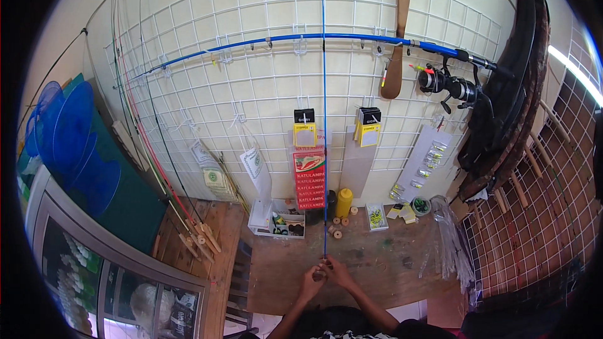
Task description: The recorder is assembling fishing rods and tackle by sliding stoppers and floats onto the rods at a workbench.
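A thin blue fishing rod (pixel 325 226) stands upright before me, running from my hands past the top of the view. My left hand (pixel 311 282) is closed near its lower end, fingers curled. Beside it, my right hand (pixel 338 274) is closed too, with its fingertips meeting the left ones at the rod. A small dark round part shows between my hands, too small to name. Both hands are over the wooden table (pixel 389 276). Just beyond them lie several small wooden spools (pixel 337 234), next to a yellow squeeze bottle (pixel 344 202).
A white box (pixel 276 228) of small items and a white tray (pixel 377 218) of green pieces stand at the table's back. Behind, a white wire grid (pixel 251 75) carries a blue rod with reels (pixel 449 85) and packets. A glass cabinet (pixel 125 289) stands left.
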Demonstrator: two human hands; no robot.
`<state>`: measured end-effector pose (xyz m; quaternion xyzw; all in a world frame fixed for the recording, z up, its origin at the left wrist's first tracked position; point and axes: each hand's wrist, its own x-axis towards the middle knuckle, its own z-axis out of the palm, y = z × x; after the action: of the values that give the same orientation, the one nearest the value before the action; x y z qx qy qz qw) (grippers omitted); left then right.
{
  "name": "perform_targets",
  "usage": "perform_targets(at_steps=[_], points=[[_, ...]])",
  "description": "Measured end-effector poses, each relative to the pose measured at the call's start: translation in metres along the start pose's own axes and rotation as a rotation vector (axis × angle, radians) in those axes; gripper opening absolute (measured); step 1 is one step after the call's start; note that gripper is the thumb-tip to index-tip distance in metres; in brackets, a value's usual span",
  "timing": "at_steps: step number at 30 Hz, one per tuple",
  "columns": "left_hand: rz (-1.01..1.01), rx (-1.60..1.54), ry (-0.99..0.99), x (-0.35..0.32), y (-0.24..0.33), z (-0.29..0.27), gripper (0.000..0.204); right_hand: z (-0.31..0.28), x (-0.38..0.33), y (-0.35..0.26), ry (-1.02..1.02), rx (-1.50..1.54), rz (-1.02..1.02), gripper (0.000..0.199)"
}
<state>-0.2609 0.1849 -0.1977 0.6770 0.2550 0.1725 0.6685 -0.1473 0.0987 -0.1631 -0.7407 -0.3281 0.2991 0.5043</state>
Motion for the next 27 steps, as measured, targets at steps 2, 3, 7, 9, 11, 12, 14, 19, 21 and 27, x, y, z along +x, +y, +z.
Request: perform_targets(at_steps=[2, 3, 7, 9, 11, 12, 14, 19, 21, 27], points=[[0.014, 0.034, -0.001, 0.008, 0.004, 0.001, 0.027, -0.002, 0.001, 0.0, 0.022, -0.062, 0.015, 0.034], [0.025, 0.067, 0.002, 0.006, 0.004, 0.001, 0.027, -0.002, 0.002, 0.006, 0.028, -0.044, 0.044, 0.034], [0.015, -0.102, -0.03, 0.007, 0.015, 0.003, 0.022, -0.02, -0.001, 0.024, 0.064, -0.091, -0.068, 0.035], [-0.019, 0.027, 0.012, 0.005, 0.024, 0.003, 0.021, -0.03, -0.005, 0.043, 0.279, -0.156, -0.23, 0.038], [-0.032, -0.005, 0.001, 0.005, 0.025, 0.003, 0.021, -0.045, -0.013, 0.066, 0.508, -0.252, -0.221, 0.043], [-0.008, -0.038, -0.006, 0.007, 0.025, 0.004, 0.021, -0.053, -0.019, 0.083, 0.643, -0.324, -0.118, 0.044], [-0.028, -0.03, -0.009, 0.009, 0.023, 0.005, 0.021, -0.068, -0.036, 0.099, 0.785, -0.435, 0.16, 0.044], [-0.09, -0.035, -0.003, 0.006, 0.029, 0.005, 0.023, -0.094, -0.068, 0.119, 0.914, -0.628, 0.245, 0.039], [-0.051, -0.052, -0.019, 0.006, 0.03, 0.004, 0.025, -0.098, -0.072, 0.129, 0.931, -0.58, 0.172, 0.034], [-0.037, -0.035, -0.009, 0.009, 0.031, 0.003, 0.022, -0.089, -0.064, 0.114, 0.8, -0.535, 0.098, 0.024]])
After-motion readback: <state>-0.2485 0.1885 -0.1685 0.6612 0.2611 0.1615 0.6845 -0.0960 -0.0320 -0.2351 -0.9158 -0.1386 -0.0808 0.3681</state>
